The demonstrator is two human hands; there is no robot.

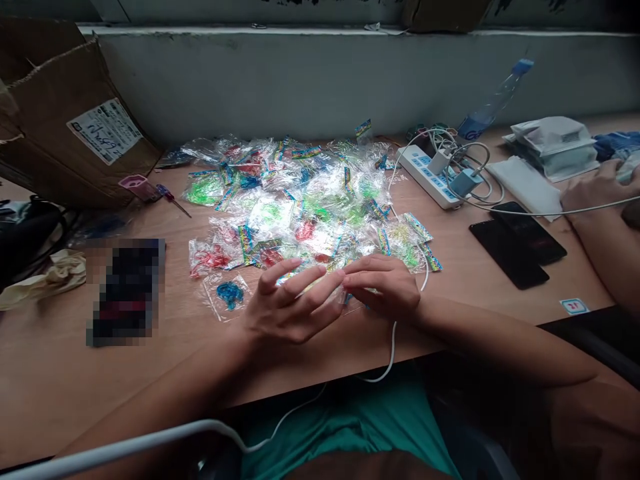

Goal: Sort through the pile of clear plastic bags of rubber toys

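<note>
My left hand (295, 303) and my right hand (385, 287) meet fingertip to fingertip over the table's front part. Both have their fingers bent in a pinch, and what lies between them is hidden behind the fingers. A little clear plastic and a bluish patch show just below the right fingers. Left of my left hand lies a clear packet with a blue coiled thing (230, 293) in it. Beyond both hands spreads a heap of clear plastic packets (320, 193) with printed strips, holding green, red and blue things.
A cardboard box (60, 113), a screwdriver (173, 200) and a blurred-out dark phone (127, 293) are at left. To the right are a power strip (430, 177), a bottle (493, 103), two phones (510, 257) and another person's hand (600, 187). A white cable (393, 353) hangs over the edge.
</note>
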